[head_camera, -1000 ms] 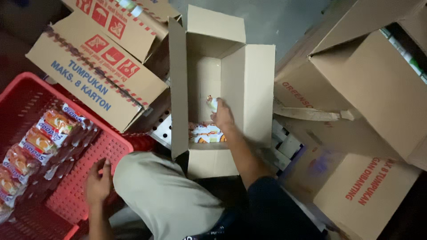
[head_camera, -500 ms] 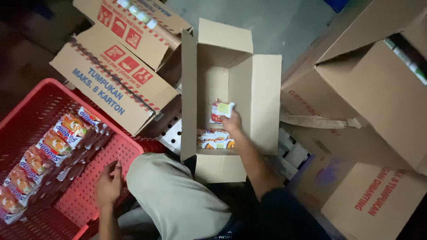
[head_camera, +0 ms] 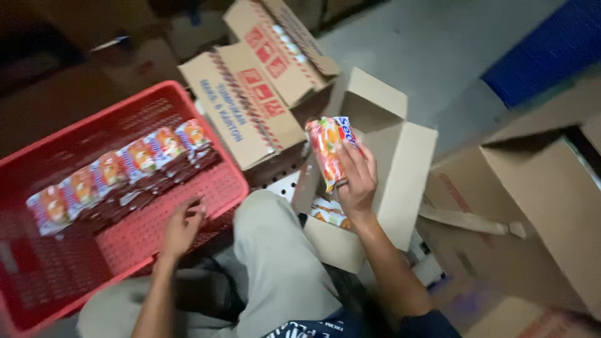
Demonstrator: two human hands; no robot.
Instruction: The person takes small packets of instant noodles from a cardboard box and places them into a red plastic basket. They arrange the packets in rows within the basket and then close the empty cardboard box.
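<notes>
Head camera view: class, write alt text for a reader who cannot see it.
The right hand lifts a noodle packet above an open cardboard box. The left hand rests in a red crate holding a row of packets.

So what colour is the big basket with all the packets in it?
Red. The plastic basket shows clearly in the head view, with the left hand resting on it.

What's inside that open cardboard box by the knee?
A few orange-and-white snack packets lie at the bottom of the open cardboard box. The right hand, holding a packet, hides the rest.
</notes>
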